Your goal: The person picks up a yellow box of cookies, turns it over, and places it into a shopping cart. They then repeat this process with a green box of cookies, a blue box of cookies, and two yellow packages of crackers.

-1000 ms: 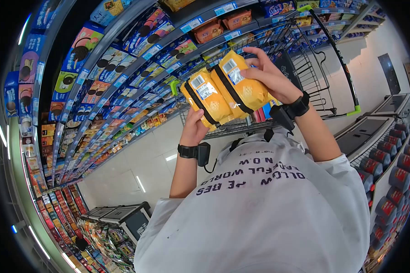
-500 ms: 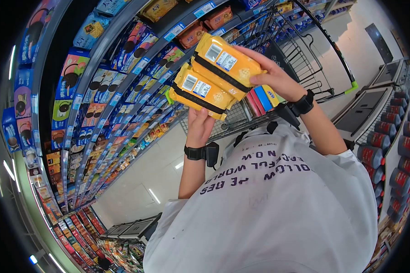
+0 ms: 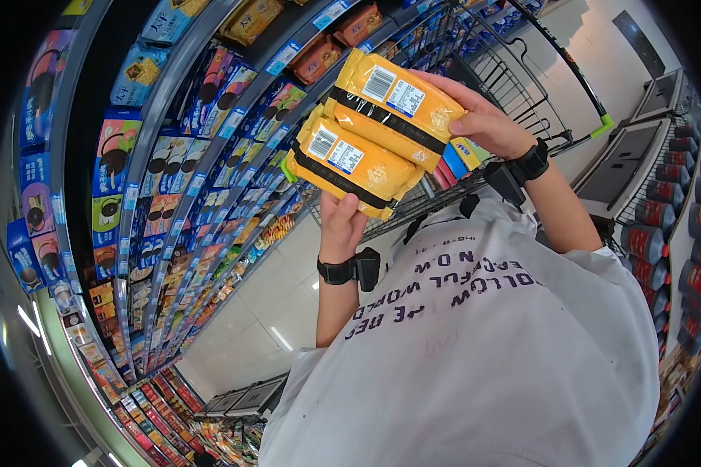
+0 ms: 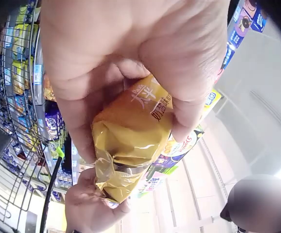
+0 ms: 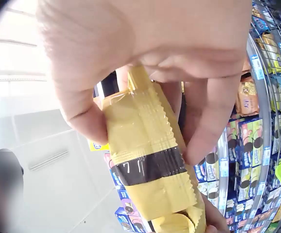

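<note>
Two yellow biscuit packets with black bands are held side by side in front of the chest, barcodes and white labels facing up in the head view. My left hand (image 3: pixel 341 224) grips the lower-left packet (image 3: pixel 354 162) at its near edge, thumb on top. Around the end of the upper-right packet (image 3: pixel 397 109), my right hand (image 3: pixel 491 124) curls with its thumb on the face. The packets overlap along their long sides. In the left wrist view, fingers and thumb (image 4: pixel 186 116) clasp a packet's sides. A crimped wrapper seam (image 5: pixel 172 126) shows in the right wrist view.
A wire shopping cart (image 3: pixel 514 70) stands just beyond the packets, with colourful boxes (image 3: pixel 461 159) in it. Shelves of biscuit boxes (image 3: pixel 117 156) run along the left. Dark bottles with red labels (image 3: pixel 648 214) line the right side, beside a grey-topped cabinet (image 3: pixel 611 171).
Both hands have tilted the packets so their labels face the head camera more squarely. The packets have shifted slightly left and up in the view, and both grips have stayed on.
</note>
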Demonstrator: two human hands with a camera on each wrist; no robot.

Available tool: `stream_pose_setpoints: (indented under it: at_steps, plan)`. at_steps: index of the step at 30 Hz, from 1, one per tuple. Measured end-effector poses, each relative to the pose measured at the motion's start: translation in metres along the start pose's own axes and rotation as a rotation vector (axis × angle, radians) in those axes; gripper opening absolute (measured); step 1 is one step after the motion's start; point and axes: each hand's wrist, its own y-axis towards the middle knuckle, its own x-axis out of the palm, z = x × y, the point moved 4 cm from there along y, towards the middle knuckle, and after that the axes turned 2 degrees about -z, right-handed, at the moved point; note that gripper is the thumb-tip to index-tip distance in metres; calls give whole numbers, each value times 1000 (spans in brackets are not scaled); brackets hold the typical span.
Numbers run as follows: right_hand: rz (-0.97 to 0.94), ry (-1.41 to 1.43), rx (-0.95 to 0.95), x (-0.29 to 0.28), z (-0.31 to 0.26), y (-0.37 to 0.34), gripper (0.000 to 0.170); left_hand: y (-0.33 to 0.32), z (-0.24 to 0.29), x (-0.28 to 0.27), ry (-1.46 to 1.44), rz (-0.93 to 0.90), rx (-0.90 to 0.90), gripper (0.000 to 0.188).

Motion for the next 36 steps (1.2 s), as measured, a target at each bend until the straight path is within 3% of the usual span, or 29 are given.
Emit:
stream_pose_setpoints:
  at_steps: [4,9,11,15,16,21,29,36]
  plan:
    - [11,10,48,0,-1,-7,77,-1,2,3,75,-2,-17,72]
    - [8,17,35,-5,-2,-9,76,-2,-1,1,-127,63,-53,74]
    - [10,13,37,-9,-6,-10,75,-4,-5,-5,34,-41,-36,73]
    - [-29,-122,120,-22,-14,-12,80,-11,-8,-4,206,-70,-84,70]
    - [-49,-172,129,-24,-16,-13,79,-11,-8,-1,186,-78,-95,63]
    - [-80,-278,129,-29,-23,-19,75,-13,-19,0,174,-62,-163,62]
    - [-63,-203,49,-30,-15,-27,67,-15,-24,2,88,-92,-162,61]
    - [10,-302,168,-26,-17,-32,63,-14,-33,3,-61,-33,-191,59]
